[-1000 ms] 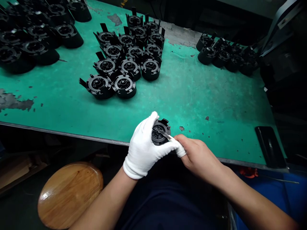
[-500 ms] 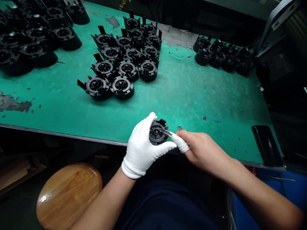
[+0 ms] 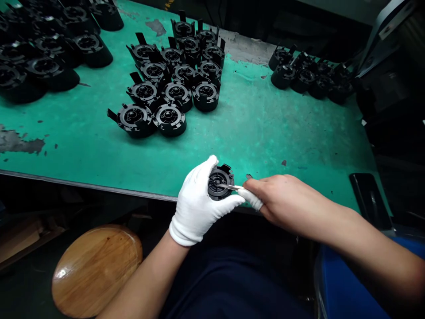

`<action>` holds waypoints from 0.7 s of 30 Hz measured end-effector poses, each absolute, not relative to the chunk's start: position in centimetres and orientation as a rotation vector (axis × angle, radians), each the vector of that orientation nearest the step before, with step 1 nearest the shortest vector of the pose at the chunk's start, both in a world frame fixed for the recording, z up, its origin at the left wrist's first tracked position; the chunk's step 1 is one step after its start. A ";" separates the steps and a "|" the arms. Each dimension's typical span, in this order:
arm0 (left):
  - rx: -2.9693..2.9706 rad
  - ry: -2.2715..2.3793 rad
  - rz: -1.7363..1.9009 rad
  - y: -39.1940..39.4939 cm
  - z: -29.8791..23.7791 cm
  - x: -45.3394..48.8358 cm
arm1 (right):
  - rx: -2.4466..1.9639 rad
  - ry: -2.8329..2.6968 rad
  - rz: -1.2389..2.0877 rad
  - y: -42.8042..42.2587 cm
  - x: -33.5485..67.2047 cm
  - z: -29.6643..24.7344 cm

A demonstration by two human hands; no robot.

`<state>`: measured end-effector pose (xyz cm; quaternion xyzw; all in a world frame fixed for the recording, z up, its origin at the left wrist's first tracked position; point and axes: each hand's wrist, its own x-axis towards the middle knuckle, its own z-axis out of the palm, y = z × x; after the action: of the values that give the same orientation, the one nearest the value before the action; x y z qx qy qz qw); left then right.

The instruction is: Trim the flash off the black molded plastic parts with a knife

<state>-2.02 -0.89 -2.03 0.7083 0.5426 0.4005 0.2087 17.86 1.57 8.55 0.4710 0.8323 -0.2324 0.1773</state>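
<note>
My left hand point(image 3: 198, 204), in a white glove, is closed round a round black plastic part point(image 3: 220, 181) held just over the near edge of the green table point(image 3: 265, 128). My bare right hand point(image 3: 282, 199), with a white cot on one finger, pinches a thin metal blade point(image 3: 232, 187) whose tip lies on the part's ribbed face.
Several similar black parts stand in a cluster point(image 3: 172, 84) at mid-table, more at the far left point(image 3: 40, 53) and far right point(image 3: 308, 75). A dark flat object point(image 3: 368, 199) lies at the table's right front corner. A wooden stool point(image 3: 96, 270) stands below left.
My right hand has swung slightly, so the blade now lies more level across the part. The left hand holds the part in much the same place.
</note>
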 end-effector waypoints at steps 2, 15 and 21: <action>1.973 1.505 1.118 -0.9 -2.0 -2.0 | 1.360 2.414 -0.690 1.6 18.3 8.6; 1.997 1.497 1.118 -0.9 -2.0 -2.1 | 1.320 2.545 -0.382 4.5 19.1 7.6; 1.995 1.513 1.087 -0.9 -2.0 -2.1 | 1.248 2.549 -0.281 5.5 18.8 7.6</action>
<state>-2.10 -0.86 -2.00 0.7155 0.5425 0.3899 0.2044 18.81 5.49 7.61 0.4329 0.8845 -0.0975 0.1442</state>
